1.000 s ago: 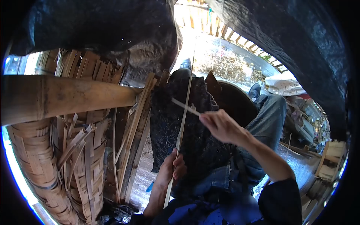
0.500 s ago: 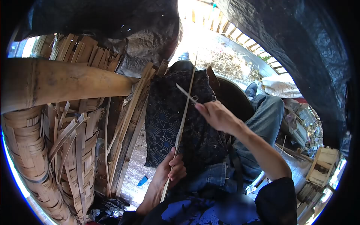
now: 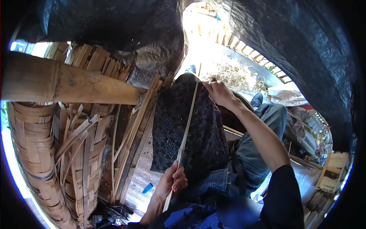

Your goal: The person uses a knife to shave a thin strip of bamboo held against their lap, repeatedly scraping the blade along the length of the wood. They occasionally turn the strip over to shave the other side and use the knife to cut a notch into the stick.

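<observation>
Pale strip (image 3: pixel 187 128) gripped above a patterned cloth (image 3: pixel 167 133)

The left hand (image 3: pixel 172 182) has its fingers closed around the strip, near its lower end. From those fingers the strip runs forward over the dark cloth on the lap, its far part just beside the right fingers. The right hand (image 3: pixel 222 94) is curled at the cloth's far edge; what its fingers hold, and how tightly, cannot be told.

Left of the left fingers lie a small blue scrap (image 3: pixel 147 188), upright wooden slats (image 3: pixel 141 110) and woven work (image 3: pixel 34 133); farther forward on that side is a thick bamboo pole (image 3: pixel 87 86). Behind the left fingers, the shirt (image 3: pixel 185 218) bears a blue print too blurred to read.
</observation>
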The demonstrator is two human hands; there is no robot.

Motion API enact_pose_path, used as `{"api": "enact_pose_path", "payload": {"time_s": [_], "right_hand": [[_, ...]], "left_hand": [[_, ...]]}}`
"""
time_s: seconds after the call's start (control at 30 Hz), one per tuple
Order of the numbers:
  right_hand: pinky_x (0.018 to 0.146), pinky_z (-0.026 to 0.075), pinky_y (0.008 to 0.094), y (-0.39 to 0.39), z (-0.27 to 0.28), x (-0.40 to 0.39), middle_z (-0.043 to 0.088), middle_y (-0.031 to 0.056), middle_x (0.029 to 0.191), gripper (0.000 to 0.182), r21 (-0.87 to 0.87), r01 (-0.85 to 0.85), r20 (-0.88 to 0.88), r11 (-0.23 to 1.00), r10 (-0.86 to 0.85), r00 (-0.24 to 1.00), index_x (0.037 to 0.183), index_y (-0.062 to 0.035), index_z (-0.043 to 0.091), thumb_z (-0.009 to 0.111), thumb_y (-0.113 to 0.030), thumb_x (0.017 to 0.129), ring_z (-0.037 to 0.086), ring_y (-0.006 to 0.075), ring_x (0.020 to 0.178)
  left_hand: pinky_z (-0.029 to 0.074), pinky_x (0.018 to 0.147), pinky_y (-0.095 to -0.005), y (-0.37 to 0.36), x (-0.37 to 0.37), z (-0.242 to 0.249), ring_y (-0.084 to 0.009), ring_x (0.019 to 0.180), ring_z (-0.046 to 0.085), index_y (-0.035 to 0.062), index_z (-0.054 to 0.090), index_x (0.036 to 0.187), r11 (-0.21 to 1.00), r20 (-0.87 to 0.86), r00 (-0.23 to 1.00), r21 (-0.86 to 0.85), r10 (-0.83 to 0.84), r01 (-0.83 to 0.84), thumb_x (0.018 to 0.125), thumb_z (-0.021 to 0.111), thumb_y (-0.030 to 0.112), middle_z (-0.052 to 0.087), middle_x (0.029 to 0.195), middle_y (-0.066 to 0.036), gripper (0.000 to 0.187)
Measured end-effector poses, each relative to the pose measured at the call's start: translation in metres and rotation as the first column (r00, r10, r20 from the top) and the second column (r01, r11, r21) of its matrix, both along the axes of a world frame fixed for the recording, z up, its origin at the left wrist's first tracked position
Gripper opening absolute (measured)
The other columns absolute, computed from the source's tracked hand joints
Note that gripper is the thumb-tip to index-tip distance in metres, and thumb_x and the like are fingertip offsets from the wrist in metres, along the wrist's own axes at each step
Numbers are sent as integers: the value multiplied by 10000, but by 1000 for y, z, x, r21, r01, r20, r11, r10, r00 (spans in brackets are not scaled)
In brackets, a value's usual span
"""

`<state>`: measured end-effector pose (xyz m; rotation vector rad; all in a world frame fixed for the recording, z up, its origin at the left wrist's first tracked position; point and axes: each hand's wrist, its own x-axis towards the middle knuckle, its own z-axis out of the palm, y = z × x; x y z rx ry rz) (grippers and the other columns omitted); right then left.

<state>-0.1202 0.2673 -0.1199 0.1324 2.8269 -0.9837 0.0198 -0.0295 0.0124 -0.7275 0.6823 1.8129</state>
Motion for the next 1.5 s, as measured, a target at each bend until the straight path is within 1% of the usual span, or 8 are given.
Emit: {"api": "enact_pose_path", "payload": {"time_s": [0.13, 0.73, 0.9, 0.93, 1.0, 1.2, 1.3, 1.5], "right_hand": [[314, 335, 352, -6, 7, 35, 495, 78, 441, 453, 50, -118, -322, 992, 128, 938, 686, -17, 553, 371, -276, 1010, 458, 177, 319], [399, 450, 383, -23, 21, 42, 485, 126, 421, 591, -151, -102, 11, 983, 105, 994, 544, -31, 508, 382, -396, 991, 527, 252, 376], [401, 380, 355, 31, -91, -1, 526, 123, 606, 364, 554, -221, -239, 803, 408, 881, 1043, 11, 567, 313, -247, 1020, 488, 199, 447], [341, 382, 284, 27, -44, -20, 515, 96, 579, 321, 162, -133, 168, 978, 106, 980, 1186, 7, 516, 336, -188, 1006, 466, 152, 404], [342, 347, 305, 29, -23, -28, 463, 55, 495, 386, -58, 229, 277, 972, -205, 939, 907, 12, 567, 317, -260, 1021, 387, 174, 357], [287, 253, 293, -8, 60, 53, 387, 5, 454, 422, -212, 21, -24, 977, -26, 999, 680, -61, 470, 374, -311, 1007, 349, 85, 334], [378, 418, 411, -31, 92, 93, 518, 162, 470, 422, -145, -122, 6, 982, 124, 992, 683, -17, 517, 492, -343, 950, 553, 300, 395], [453, 473, 434, -44, 104, 118, 529, 166, 462, 545, -72, -120, 185, 990, 131, 974, 577, -13, 569, 469, -398, 950, 576, 337, 441]], "left_hand": [[212, 363, -229, 0, -6, -8, -91, 311, 272, 179, 406, 623, 991, 15, 995, 78, 104, -104, 1012, 270, 399, 328, 382, 28, 468], [241, 359, -233, 3, -14, -23, -96, 302, 316, 185, 405, 622, 990, 90, 989, 65, 115, -121, 1014, 228, 403, 349, 378, 33, 482], [256, 361, -205, -6, -7, -11, -87, 333, 308, 147, 381, 607, 1000, -4, 1000, 5, -23, 23, 1003, 296, 431, 334, 412, 14, 495], [256, 361, -205, -5, -10, -7, -87, 333, 308, 147, 381, 607, 1000, -12, 1000, 3, -10, 10, 1003, 296, 431, 334, 412, 14, 495], [287, 375, -198, 0, -20, 0, -87, 349, 350, 128, 385, 613, 914, -286, 896, -323, -340, 244, 1006, 292, 423, 364, 436, 14, 501], [398, 409, -322, 19, -44, -11, -172, 408, 537, 30, 531, 685, 566, -305, 599, -763, -740, 311, 980, 408, 390, 515, 470, -78, 481], [480, 448, -436, 37, -37, -17, -330, 483, 614, 52, 596, 701, 83, -55, -108, -957, -993, -276, 934, 486, 269, 578, 521, -185, 337], [502, 440, -371, 60, -22, -9, -290, 473, 625, 81, 523, 660, -61, 167, -259, -926, -951, -373, 951, 468, 252, 593, 515, -128, 342]]}}
